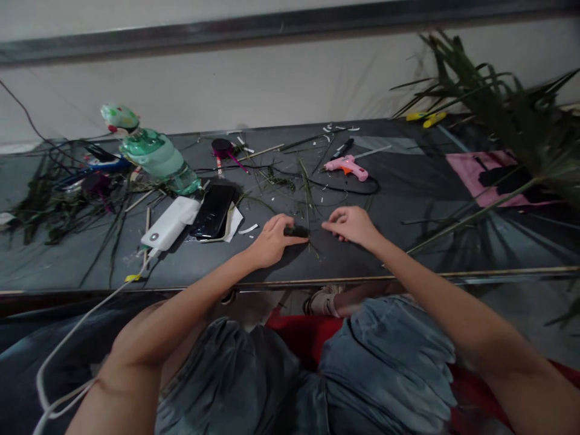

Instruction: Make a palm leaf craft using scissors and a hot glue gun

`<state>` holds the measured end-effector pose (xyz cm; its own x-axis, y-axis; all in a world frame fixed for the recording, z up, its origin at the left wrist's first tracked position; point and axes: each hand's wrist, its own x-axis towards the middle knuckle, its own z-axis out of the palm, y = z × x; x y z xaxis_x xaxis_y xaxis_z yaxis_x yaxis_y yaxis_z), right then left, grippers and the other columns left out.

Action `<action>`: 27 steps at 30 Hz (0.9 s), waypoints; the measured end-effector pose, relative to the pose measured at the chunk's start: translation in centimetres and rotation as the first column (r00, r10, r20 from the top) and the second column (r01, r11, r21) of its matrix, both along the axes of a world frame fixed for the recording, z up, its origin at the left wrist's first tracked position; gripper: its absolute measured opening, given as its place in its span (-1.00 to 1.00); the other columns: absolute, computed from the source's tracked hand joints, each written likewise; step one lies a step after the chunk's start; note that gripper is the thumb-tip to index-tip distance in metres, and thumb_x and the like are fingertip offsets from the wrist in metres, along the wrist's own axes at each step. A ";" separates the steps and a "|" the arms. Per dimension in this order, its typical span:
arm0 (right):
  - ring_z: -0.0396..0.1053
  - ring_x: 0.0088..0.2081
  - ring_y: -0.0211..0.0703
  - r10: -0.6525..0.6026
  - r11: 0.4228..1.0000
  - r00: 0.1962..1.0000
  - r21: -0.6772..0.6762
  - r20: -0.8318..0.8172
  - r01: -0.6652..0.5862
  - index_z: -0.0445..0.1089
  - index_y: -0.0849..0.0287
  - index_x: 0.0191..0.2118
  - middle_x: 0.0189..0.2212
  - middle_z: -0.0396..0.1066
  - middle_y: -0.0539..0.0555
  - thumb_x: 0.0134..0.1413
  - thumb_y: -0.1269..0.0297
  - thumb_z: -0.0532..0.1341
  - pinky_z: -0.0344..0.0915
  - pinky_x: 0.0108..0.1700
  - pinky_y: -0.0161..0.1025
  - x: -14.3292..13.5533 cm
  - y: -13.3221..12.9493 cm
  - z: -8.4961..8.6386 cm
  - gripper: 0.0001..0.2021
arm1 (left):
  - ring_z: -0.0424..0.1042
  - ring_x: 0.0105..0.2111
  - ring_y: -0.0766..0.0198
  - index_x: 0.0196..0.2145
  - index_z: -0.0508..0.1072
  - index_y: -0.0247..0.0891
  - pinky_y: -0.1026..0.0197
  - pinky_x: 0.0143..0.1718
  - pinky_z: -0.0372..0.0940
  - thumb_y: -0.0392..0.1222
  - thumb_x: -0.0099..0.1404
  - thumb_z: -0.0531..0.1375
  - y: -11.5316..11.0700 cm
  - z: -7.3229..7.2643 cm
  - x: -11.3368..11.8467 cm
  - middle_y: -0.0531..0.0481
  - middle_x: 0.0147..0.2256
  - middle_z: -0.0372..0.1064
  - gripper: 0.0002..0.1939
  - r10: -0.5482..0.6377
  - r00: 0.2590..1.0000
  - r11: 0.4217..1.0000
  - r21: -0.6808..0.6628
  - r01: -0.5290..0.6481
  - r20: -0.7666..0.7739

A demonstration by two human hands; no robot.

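Note:
Over the dark tabletop near its front edge, my left hand (pixel 270 241) has its fingers curled by a small dark patch that I cannot make out. One digit of it stretches right and touches a thin green leaf strip (pixel 308 202). To the right of that strip, my right hand (pixel 351 223) is bent, thumb and fingers drawn together in a pinch. Whatever it may hold is too small to see. Thin leaf scraps and white paper bits, such as a curled paper strip (pixel 248 229), lie around both hands.
Behind my hands lie a pink glue gun (pixel 347 167) and a black pen (pixel 345 148). A black phone (pixel 212 211), white power bank (pixel 171 223) and green bottle (pixel 158 158) are at left. Palm leaves (pixel 498 109) and a pink cloth (pixel 483 175) are at right; a stem (pixel 480 212) juts toward me.

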<state>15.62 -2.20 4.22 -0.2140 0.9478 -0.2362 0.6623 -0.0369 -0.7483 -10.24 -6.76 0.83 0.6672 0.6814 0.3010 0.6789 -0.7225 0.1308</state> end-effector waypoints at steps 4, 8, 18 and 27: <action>0.47 -0.33 -0.18 -0.120 0.938 0.985 0.338 0.128 0.070 0.51 0.23 -0.32 -0.40 0.52 0.13 0.04 0.15 0.28 0.34 -0.21 -0.27 -0.3 3.6 1.1 -0.78 | 0.19 0.04 0.09 -0.02 0.55 0.02 -0.05 0.11 0.20 -0.49 0.24 0.04 -1.7 1.4 -2.9 -0.12 -0.09 0.15 -0.48 0.113 0.994 0.993 -0.017 -0.113 0.006; 0.47 -0.22 -0.03 -0.066 0.960 0.951 0.280 0.301 -0.022 0.54 0.18 -0.35 -0.30 0.53 0.17 0.01 0.03 0.29 0.35 -0.10 -0.11 -2.6 5.6 1.5 -0.71 | 0.29 -0.03 0.01 -0.09 0.56 -0.23 -0.03 0.02 0.27 -0.08 0.30 0.18 -4.0 3.0 -1.4 -0.19 -0.11 0.27 -0.70 0.502 0.863 0.863 0.037 -0.505 0.064; 0.46 -0.12 0.06 -0.042 0.961 0.909 0.265 0.414 -0.076 0.57 0.20 -0.22 -0.22 0.52 0.23 0.07 0.27 0.23 0.37 -0.05 -0.04 -4.2 5.3 0.4 -0.79 | 0.44 -0.30 -0.02 -0.60 0.49 -0.27 0.10 -0.43 0.31 -0.33 0.24 0.11 -6.1 3.1 5.2 -0.20 -0.59 0.38 -0.71 0.818 0.569 0.573 0.034 -0.819 -0.083; 0.45 -0.12 0.07 -0.136 0.958 0.917 0.285 0.375 0.026 0.54 0.20 -0.19 -0.18 0.50 0.25 0.10 0.11 0.22 0.35 -0.02 0.00 -1.7 5.5 1.2 -0.71 | 0.44 -0.51 0.07 -0.58 0.46 -0.29 0.11 -0.52 0.30 -0.20 -0.02 0.26 -4.0 2.7 4.5 -0.25 -0.55 0.44 -0.89 0.905 0.399 0.387 -0.102 -0.916 -0.147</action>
